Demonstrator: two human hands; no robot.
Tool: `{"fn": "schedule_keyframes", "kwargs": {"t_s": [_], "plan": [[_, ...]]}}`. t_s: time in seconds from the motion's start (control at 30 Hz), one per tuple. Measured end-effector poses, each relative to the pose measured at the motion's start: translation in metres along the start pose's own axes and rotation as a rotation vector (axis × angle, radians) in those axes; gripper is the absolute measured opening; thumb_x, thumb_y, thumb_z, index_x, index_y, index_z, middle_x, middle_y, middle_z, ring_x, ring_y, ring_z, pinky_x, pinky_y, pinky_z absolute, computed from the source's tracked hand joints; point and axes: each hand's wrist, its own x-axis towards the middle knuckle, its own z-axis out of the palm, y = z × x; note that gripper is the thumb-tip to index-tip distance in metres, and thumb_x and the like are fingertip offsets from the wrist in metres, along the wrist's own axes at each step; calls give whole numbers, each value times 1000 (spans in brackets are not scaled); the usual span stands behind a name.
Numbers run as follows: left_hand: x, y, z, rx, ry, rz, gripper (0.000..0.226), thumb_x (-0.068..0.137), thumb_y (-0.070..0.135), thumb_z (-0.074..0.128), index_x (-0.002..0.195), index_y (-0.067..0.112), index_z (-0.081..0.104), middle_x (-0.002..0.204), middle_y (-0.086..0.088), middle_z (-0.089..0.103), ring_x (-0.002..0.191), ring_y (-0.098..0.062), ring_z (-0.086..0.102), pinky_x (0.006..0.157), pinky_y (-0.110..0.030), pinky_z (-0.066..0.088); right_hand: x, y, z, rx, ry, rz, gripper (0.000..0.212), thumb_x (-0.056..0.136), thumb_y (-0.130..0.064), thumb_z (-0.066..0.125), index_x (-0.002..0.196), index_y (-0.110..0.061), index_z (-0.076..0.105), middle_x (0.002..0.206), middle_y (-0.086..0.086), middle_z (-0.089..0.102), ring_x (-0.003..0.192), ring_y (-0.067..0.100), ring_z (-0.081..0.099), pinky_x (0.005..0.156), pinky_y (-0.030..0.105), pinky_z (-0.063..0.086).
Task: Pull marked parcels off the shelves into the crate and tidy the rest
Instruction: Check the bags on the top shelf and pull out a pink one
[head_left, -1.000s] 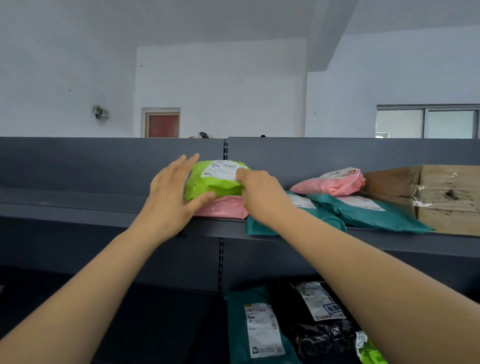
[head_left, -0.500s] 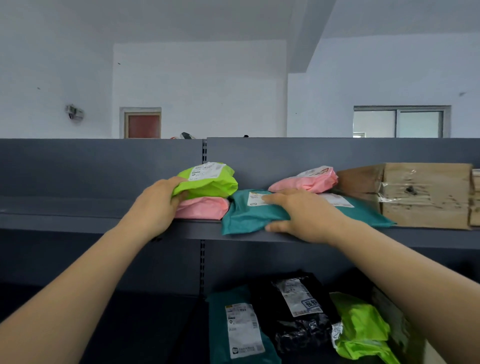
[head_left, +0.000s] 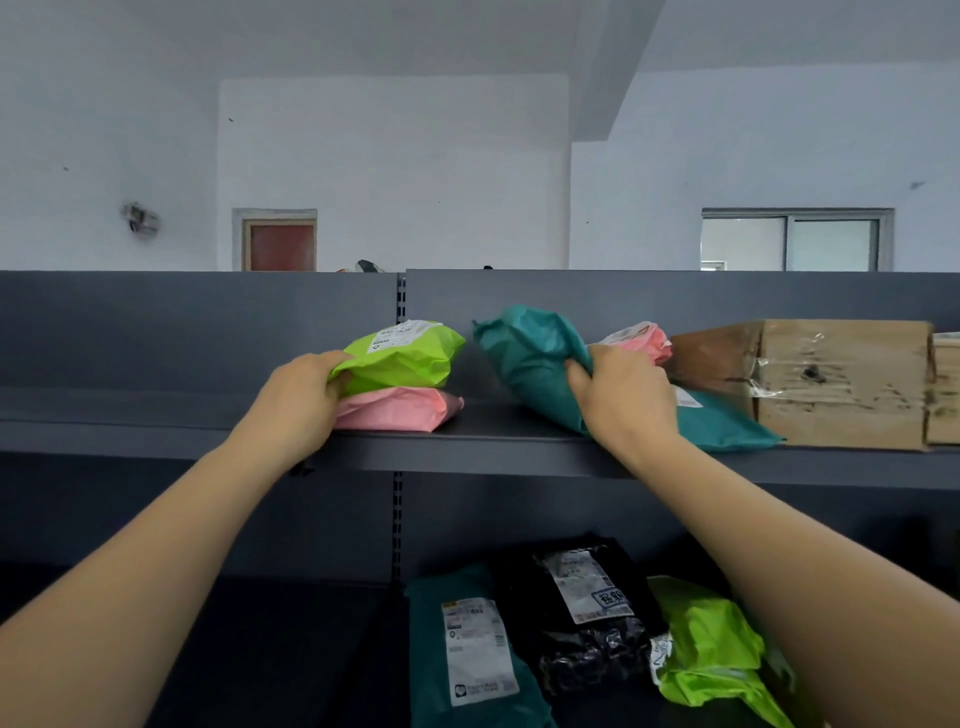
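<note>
On the grey upper shelf a lime-green parcel with a white label lies on top of a pink parcel. My left hand grips the left end of the green one. My right hand grips a teal parcel and holds it tilted up off the shelf, its plain side facing me. A second teal parcel lies flat under my wrist, with another pink parcel behind it.
Worn cardboard boxes stand at the right end of the upper shelf. The lower shelf holds a teal parcel, a black parcel and a lime-green parcel. The shelf's left half is bare.
My right hand has lifted the teal parcel from lying flat and turned it up on edge. My left hand stays on the green parcel's left end.
</note>
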Motion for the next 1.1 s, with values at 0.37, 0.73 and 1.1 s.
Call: {"fn": "schedule_keyframes", "kwargs": {"t_s": [0.37, 0.73, 1.1], "plan": [[1, 3, -10, -124, 30, -87, 31, 94, 2, 42, 116, 14, 60, 116, -15, 61, 105, -32, 51, 83, -33, 36, -6, -6, 0, -95, -310, -396, 46, 86, -55, 52, 122, -27, 60, 119, 4, 58, 115, 27, 51, 93, 40, 43], [-7, 15, -51, -236, -122, 106, 61, 74, 43, 66, 131, 31, 48, 131, 11, 49, 123, -10, 45, 101, -26, 31, 50, 49, -33, -364, -225, -219, 43, 92, -18, 51, 134, -19, 45, 135, 8, 45, 119, 32, 43, 93, 44, 43], [5, 48, -10, -44, 229, 90, 16, 88, 15, 63, 100, 14, 74, 99, -13, 72, 96, -33, 63, 82, -36, 47, 76, 64, 1, -389, -300, -257, 25, 90, -13, 50, 112, -15, 61, 117, 8, 56, 110, 30, 50, 87, 39, 48]]}}
